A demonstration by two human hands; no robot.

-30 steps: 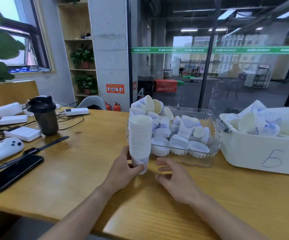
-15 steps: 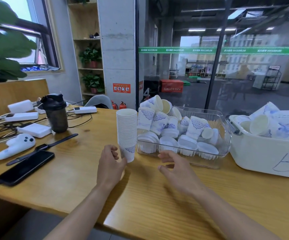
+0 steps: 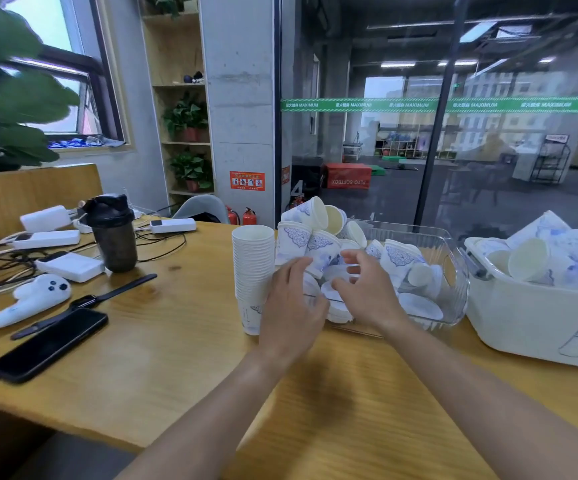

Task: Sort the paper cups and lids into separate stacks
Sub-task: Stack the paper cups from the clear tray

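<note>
Both hands, left and right, reach with loose, empty fingers into the clear plastic bin; the left wrist could topple the tall white paper-cup stack just beside it.

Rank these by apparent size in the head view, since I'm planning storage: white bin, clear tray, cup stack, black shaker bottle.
1. clear tray and white bin: comparable, and the bin is cut off at the frame edge, so unranked.
2. cup stack.
3. black shaker bottle, standing farther from the camera, so this last placing is unsure.
</note>
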